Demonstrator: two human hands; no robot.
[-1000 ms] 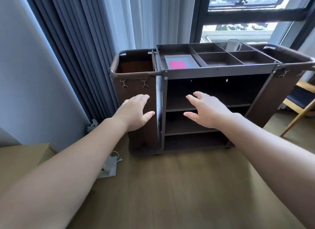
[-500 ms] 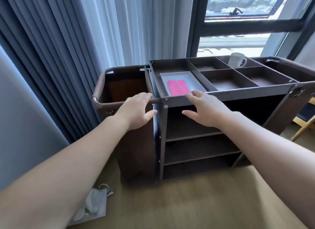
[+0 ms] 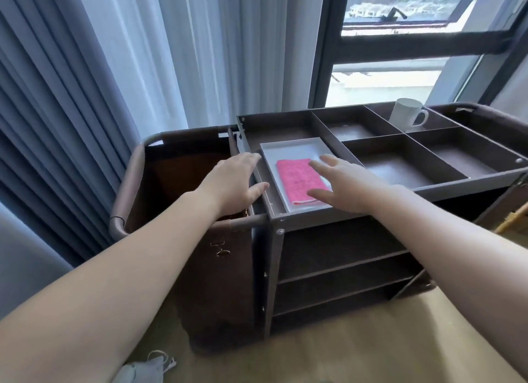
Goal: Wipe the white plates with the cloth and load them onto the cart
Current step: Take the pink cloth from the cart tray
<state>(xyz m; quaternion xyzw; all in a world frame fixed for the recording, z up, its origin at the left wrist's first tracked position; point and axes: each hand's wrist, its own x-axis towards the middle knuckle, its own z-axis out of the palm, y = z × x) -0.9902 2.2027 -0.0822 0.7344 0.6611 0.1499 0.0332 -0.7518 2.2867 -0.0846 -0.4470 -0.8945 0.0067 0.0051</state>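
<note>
Against the window (image 3: 385, 80) and curtains (image 3: 71, 97) stands the cart (image 3: 471, 182), side-on to the person, so its top compartments and open shelves (image 3: 343, 257) are all within arm's reach. On its left end hangs a bag (image 3: 128, 182), open at the top. The shelves look bare, which suggests loading has not begun.

In the near-left top compartment lies a white plate (image 3: 294, 153), flat and filling most of that compartment. Whether more plates lie under it cannot be told. The cloth (image 3: 300, 180), pink and folded, rests on the plate's near half, probably left there so that both come to hand together.

The left hand (image 3: 237, 180) is held over the gap between bag and compartment, fingers straight and loosely spread, thumb near the compartment's left wall; contact cannot be told. It grips nothing. The right hand (image 3: 348, 182) hovers over the cloth's right edge, fingers splayed wide, palm down, also holding nothing. With one hand on each side of the plate, the pose reads as a reach to lift plate and cloth out, or to take the cloth first.

A white mug (image 3: 407, 113) stands upright in the far compartment, well apart from the plate. A face mask (image 3: 143, 371) lies on the floor by the cart.
</note>
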